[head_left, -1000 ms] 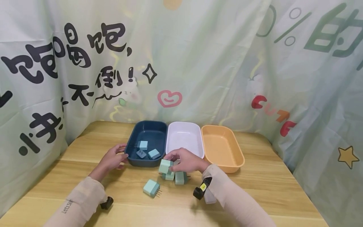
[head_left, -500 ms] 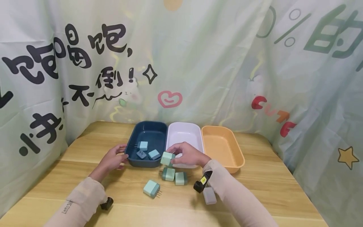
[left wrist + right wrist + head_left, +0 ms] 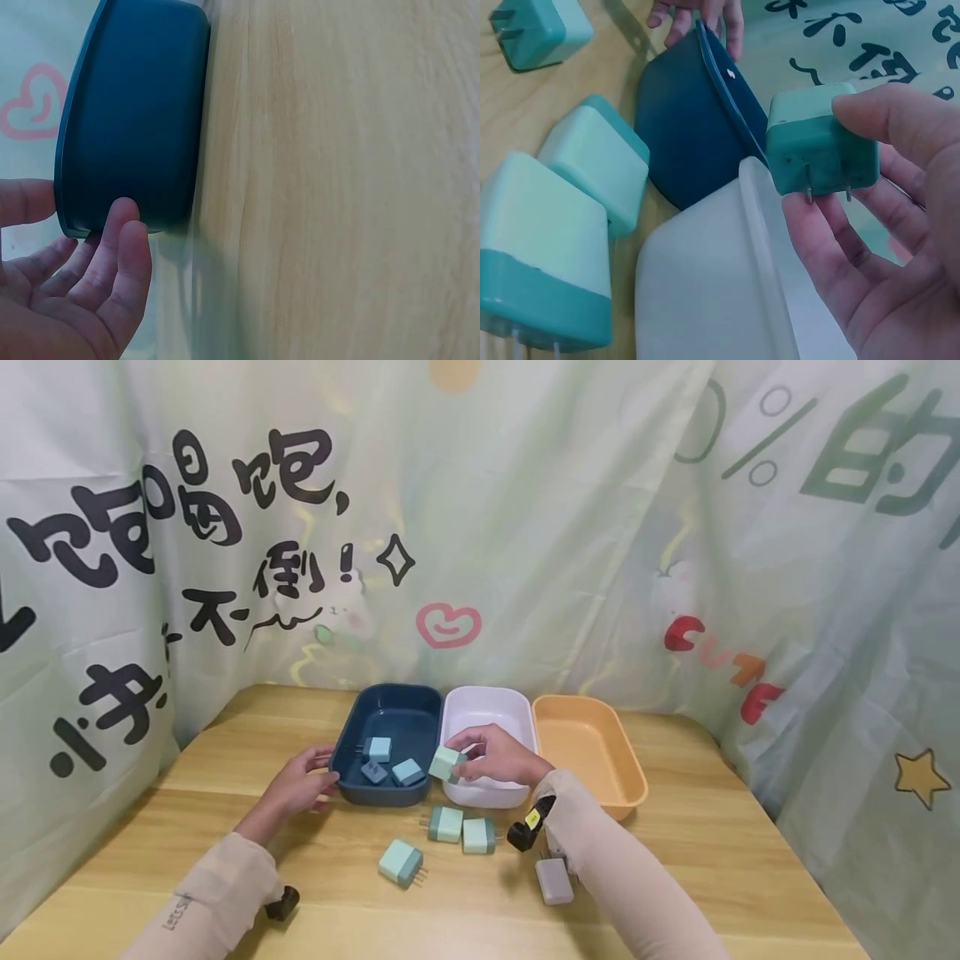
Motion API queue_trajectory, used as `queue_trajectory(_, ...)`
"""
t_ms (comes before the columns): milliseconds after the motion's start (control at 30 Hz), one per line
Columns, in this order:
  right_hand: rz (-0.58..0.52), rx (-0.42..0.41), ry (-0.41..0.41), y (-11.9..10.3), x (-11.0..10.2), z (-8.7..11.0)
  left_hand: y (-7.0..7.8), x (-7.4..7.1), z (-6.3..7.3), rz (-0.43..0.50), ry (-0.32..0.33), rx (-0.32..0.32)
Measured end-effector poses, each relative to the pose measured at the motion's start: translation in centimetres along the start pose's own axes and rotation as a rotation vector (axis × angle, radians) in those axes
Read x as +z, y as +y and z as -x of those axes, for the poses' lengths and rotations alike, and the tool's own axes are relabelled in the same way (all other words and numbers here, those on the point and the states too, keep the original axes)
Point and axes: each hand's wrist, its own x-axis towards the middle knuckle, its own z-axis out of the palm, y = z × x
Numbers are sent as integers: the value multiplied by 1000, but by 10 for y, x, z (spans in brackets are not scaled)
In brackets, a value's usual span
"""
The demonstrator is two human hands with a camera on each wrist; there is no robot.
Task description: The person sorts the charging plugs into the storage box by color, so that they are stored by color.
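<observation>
My right hand (image 3: pixel 498 755) pinches a mint-and-teal charger plug (image 3: pixel 821 139) between thumb and fingers, raised over the front of the white tray (image 3: pixel 491 793), near the blue tray (image 3: pixel 384 793). Its two metal prongs point downward in the right wrist view. At the blue tray's left side, my left hand (image 3: pixel 295 787) touches the outer wall and rim with loosely extended fingers (image 3: pixel 124 217). Inside the blue tray lie two light-blue plugs (image 3: pixel 379 749) and a darker blue one (image 3: pixel 374 772). Three mint plugs (image 3: pixel 446 824) lie on the table before the trays.
An orange tray (image 3: pixel 592 760) stands right of the white one. A pale grey-lilac plug (image 3: pixel 555 882) lies by the right sleeve, another pale piece partly hidden behind it. Printed cloth (image 3: pixel 525 527) hangs behind the wooden table (image 3: pixel 697 843).
My right hand has lifted the mint charger plug from beside the other plugs, up and slightly away to the white tray's front. My left hand stays at the blue tray.
</observation>
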Motion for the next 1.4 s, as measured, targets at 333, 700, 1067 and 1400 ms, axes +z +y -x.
queue_trajectory(333, -10, 54, 45, 15, -5, -9, -3, 4, 1, -3, 11, -30)
queue_trajectory(700, 60, 99, 109, 21, -18, -19, 0, 3, -1, -2, 18, -40)
queue_trajectory(1067, 1, 167, 127, 32, -28, -28, 1, 2, -4, 0, 20, -36)
queue_trajectory(1400, -63, 171, 143, 43, -36, -27, -1, 1, -3, 7, 16, -30)
